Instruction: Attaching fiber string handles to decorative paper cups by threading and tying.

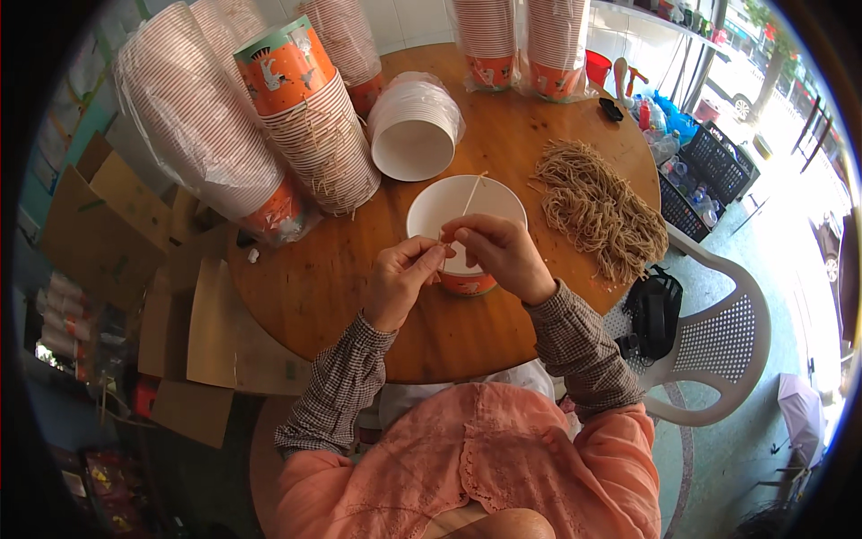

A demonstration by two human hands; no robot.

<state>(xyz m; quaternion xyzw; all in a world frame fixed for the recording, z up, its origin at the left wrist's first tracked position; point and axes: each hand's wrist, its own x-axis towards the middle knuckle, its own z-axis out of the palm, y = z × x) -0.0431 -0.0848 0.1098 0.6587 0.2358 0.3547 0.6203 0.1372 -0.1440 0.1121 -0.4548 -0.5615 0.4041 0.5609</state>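
My left hand (401, 280) and my right hand (498, 254) meet over the near rim of an open paper bowl (449, 205), white inside and orange outside, on the round wooden table (341, 278). Together the fingers pinch a thin pale stick (473, 190) that slants up over the bowl's mouth. A heap of tan string-like strands (597, 208) lies to the right of the bowl. Behind the bowl, a wrapped stack of white lids (415, 126) lies on its side.
Wrapped stacks of orange-and-white paper bowls (310, 117) fill the table's back and left. Flattened cardboard (135, 269) lies on the floor at left. A white plastic chair (718, 350) with a black bag (654, 314) stands at right, dark crates (705, 175) beyond it.
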